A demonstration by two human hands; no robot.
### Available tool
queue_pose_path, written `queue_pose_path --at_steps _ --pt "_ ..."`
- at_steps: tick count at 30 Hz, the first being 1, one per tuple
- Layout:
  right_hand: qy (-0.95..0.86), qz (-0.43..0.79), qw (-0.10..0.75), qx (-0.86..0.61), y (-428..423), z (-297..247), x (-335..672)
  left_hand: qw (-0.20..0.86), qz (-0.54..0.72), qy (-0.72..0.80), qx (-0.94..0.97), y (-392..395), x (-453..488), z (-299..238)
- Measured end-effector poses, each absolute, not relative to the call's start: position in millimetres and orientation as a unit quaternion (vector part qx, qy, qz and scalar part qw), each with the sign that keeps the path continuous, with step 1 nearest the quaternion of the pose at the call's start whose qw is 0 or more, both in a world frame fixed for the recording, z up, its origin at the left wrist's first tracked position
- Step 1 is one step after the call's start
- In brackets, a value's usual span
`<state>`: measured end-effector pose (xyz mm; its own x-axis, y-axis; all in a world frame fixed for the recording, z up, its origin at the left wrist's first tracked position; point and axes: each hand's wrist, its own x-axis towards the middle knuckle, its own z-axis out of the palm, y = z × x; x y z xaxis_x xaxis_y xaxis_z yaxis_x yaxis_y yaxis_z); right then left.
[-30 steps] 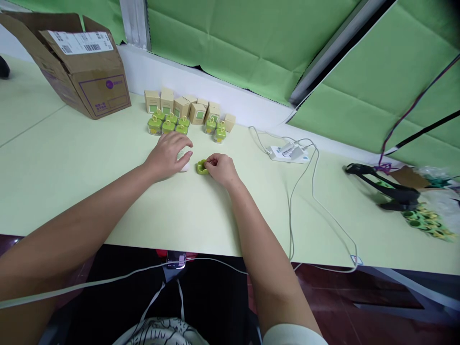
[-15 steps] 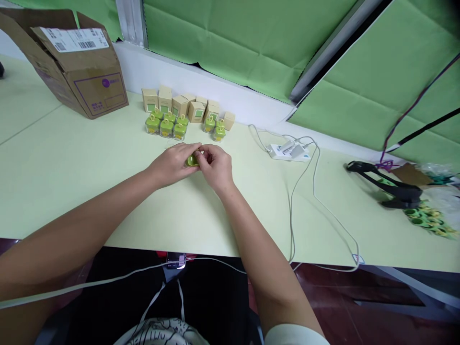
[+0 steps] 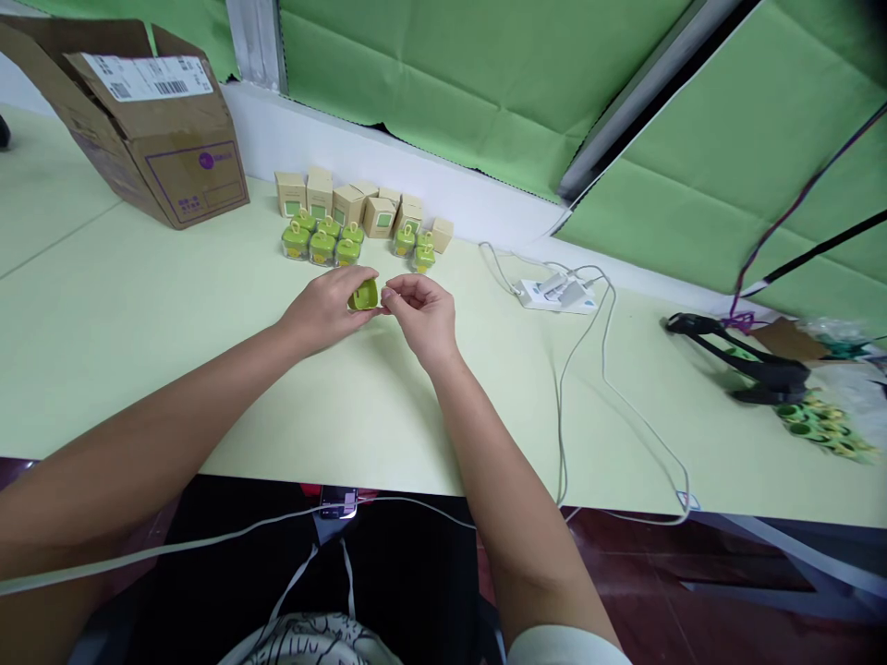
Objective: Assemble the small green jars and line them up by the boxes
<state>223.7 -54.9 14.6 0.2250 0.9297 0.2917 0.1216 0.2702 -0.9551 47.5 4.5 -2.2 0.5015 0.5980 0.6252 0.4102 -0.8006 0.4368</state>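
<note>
My left hand (image 3: 325, 309) is closed around a small green piece (image 3: 364, 296), which it holds just above the pale green table (image 3: 139, 305). My right hand (image 3: 419, 309) is beside it, its fingertips pinched together at the piece's right edge. Whether they grip the piece or something smaller I cannot make out. Behind the hands stand several little green-capped jars (image 3: 322, 242) and a row of small tan boxes (image 3: 353, 203).
An open cardboard carton (image 3: 152, 120) lies at the back left. A white power strip (image 3: 558, 294) with trailing cables sits to the right. At the far right are a black clamp-like tool (image 3: 748, 360) and a bag of green rings (image 3: 821, 425). A phone (image 3: 338, 501) hangs below the table edge.
One second ago my left hand lay on a white object and my right held the green piece on the table. Both hands have come together, and the piece is now lifted in my left hand.
</note>
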Motion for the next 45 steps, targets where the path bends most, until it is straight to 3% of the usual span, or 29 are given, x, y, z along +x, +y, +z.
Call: queue_pose_path --at_steps 13,21,26,45 --pt "-0.512 0.369 0.597 -0.495 -50 8 226 0.117 0.411 0.292 0.856 6 47 -2" --pt "-0.628 0.185 0.524 -0.545 -59 12 224 0.121 0.428 0.281 0.85 4 46 0" --pt "-0.653 0.138 0.492 -0.558 -63 15 222 0.12 0.407 0.274 0.863 3 45 0" --pt "-0.607 0.16 0.474 -0.618 -71 22 210 0.072 0.395 0.237 0.885 -6 52 -1"
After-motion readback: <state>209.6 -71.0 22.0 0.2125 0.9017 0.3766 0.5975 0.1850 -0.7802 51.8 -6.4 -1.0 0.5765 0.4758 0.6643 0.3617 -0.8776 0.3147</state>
